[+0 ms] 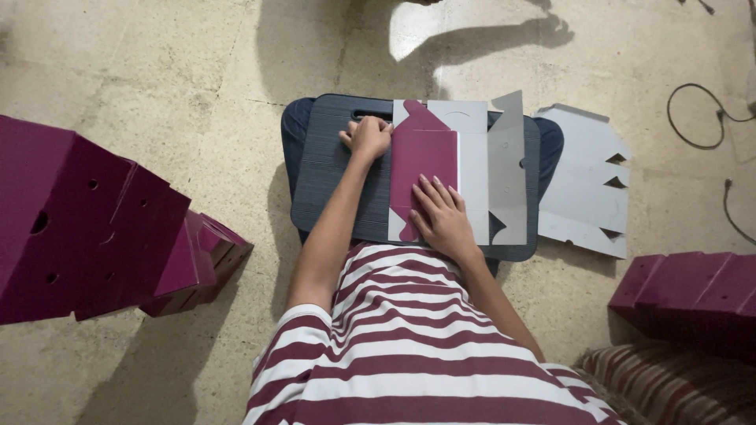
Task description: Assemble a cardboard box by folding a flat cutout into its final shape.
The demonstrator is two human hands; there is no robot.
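Striped shirt [409, 346]; 2 hands (left [368, 137] fisted, right [442, 216] spread) pressing maroon card flap [424, 157].

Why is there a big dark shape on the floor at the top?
Head view: that is a shadow on the pale concrete floor, cast from beyond the dark grey lap board. Light is soft and there is no glare. The left hand and right hand on the magenta folded cardboard sheet look sharp.

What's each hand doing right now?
Left hand: curled, pressing the card's top-left edge.
Right hand: open, flat on the card.
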